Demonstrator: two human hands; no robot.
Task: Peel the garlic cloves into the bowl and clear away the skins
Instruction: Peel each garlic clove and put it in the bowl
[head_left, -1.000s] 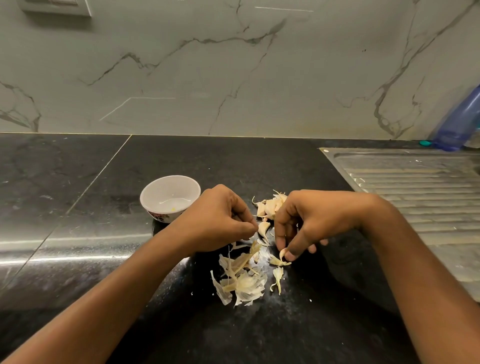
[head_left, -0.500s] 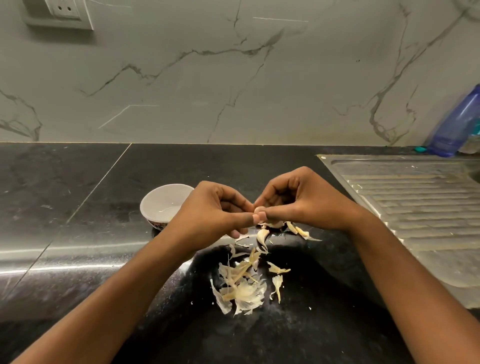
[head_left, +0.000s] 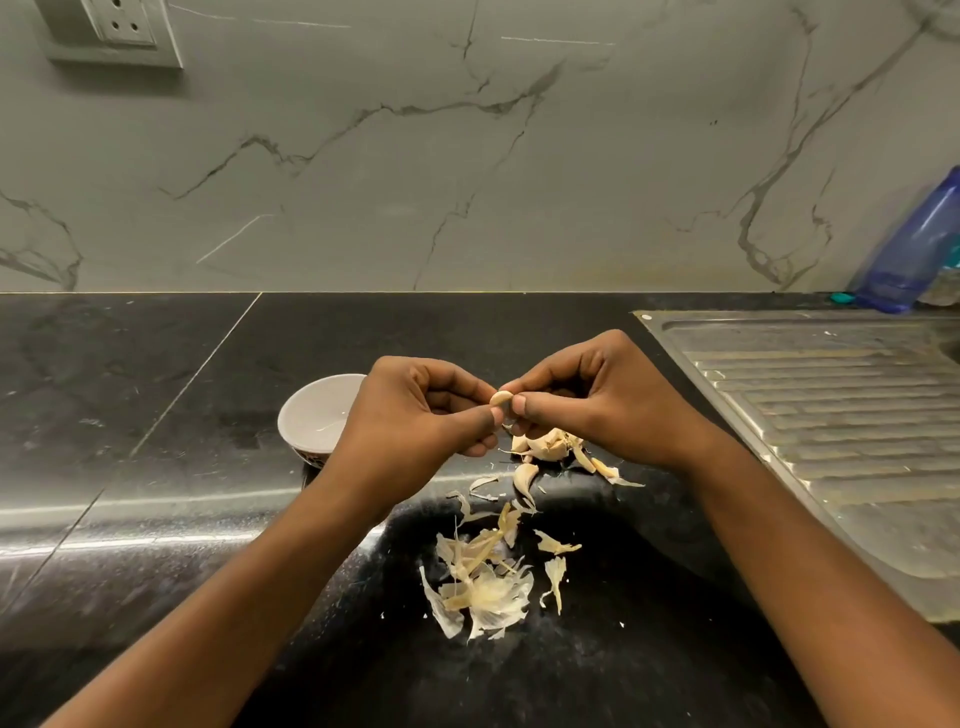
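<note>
One garlic clove (head_left: 501, 399) was pinched between both hands, raised above the counter (head_left: 156, 415), likely so the skin could drop clear. Left hand (head_left: 431, 415) held it from 9 o'clock, thumb and forefinger narrow on the clove, other fingers curled in. Right hand (head_left: 587, 400) closed on it from 3 o'clock, thumb under, forefinger on top; probably working the skin off. Clove looked mostly bare, can't tell if skin remained on the hidden side.

Unpeeled cloves (head_left: 543, 446) sat just below the hands at 6 o'clock, near for the next pick. Loose skins (head_left: 480, 582) lay further toward 6 o'clock, heaped, apart from the cloves, so not yet cleared. White bowl (head_left: 317, 415) stood at 9 o'clock, partly behind the left hand, near enough for a short drop; contents unclear. Sink drainboard (head_left: 831, 415) at 3 o'clock, blue bottle (head_left: 914, 244) at 2 o'clock against the wall (head_left: 467, 156).
</note>
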